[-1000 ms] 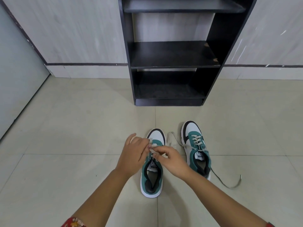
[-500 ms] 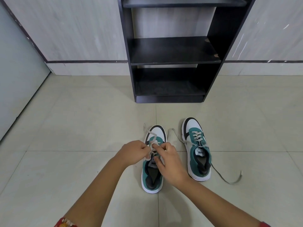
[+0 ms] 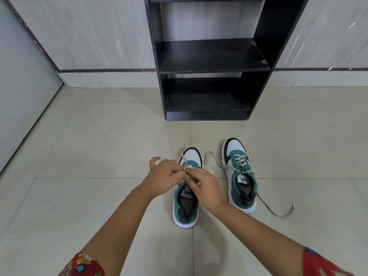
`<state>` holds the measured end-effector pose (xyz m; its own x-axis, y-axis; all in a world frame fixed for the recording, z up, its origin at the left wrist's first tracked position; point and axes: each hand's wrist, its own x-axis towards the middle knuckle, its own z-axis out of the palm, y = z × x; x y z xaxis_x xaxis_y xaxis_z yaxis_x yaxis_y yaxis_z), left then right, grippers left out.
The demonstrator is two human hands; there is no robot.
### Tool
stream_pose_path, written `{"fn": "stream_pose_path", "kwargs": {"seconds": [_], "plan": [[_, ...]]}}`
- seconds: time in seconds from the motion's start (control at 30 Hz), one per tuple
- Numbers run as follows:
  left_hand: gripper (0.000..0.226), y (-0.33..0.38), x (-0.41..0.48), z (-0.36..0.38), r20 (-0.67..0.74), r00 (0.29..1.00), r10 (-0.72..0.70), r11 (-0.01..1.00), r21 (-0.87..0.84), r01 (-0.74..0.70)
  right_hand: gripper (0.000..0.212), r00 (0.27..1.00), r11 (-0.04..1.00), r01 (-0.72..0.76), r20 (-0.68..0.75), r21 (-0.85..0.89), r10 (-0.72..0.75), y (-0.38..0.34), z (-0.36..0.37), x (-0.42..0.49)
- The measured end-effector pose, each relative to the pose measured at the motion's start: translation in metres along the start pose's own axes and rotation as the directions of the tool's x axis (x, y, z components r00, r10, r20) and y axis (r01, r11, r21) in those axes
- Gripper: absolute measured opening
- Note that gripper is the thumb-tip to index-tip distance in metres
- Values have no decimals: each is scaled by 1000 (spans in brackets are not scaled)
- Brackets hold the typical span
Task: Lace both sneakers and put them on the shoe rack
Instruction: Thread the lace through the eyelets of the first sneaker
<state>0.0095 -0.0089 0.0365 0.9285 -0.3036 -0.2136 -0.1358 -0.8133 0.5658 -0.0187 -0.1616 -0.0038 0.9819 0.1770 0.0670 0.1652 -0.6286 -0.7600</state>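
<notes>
Both hands meet over left sneaker (image 3: 186, 198) throat; left hand (image 3: 163, 175), right hand (image 3: 205, 186) pinching lace (image 3: 184, 170), probably mid-eyelet; shoe points toward rack (image 3: 207, 56).

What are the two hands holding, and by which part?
Both hands, left and right, pinch the lace of the left sneaker near its upper eyelets.

Two green-and-white sneakers stand side by side on the floor, toes toward an empty black shoe rack (image 3: 213, 56): left sneaker (image 3: 186, 204) half-laced, right sneaker (image 3: 240, 176) laced, ends trailing.
</notes>
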Motion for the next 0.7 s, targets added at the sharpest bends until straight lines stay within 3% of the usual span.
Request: {"fn": "stream_pose_path", "kwargs": {"seconds": [0.13, 0.27, 0.37, 0.47, 0.53, 0.6, 0.63, 0.7], "plan": [[36, -2, -3, 1, -27, 1000, 12, 999, 36, -11, 14, 1000, 999, -10, -1, 52, 10, 5, -1, 1], [47, -6, -4, -3, -293, 955, -46, 999, -23, 41, 11, 992, 974, -102, -57, 201, 116, 3, -14, 1], [47, -14, -7, -10, -439, 892, -109, 968, -252, -5, 22, 956, 834, -186, -101, 519, 276, -1, -44, 3], [45, -20, -8, -13, -514, 832, -210, 940, -339, 27, 35, 946, 748, -182, -93, 638, 309, 1, -68, 5], [41, -27, -9, -12, -561, 785, -264, 943, -319, 90, 45, 944, 824, -182, -138, 536, 298, 2, -77, 3], [31, -40, -12, -10, -589, 740, -326, 943, -257, 211, 45, 931, 927, -284, -160, 245, 328, 9, -86, 3], [25, -47, -14, -9, -571, 744, -348, 937, -190, 292, 41, 928, 936, -351, -121, 39, 353, 15, -90, 3], [9, -64, -18, -5, -399, 824, -403, 891, 36, 453, 29, 882, 842, -414, 75, -345, 464, 20, -93, 0]]}}
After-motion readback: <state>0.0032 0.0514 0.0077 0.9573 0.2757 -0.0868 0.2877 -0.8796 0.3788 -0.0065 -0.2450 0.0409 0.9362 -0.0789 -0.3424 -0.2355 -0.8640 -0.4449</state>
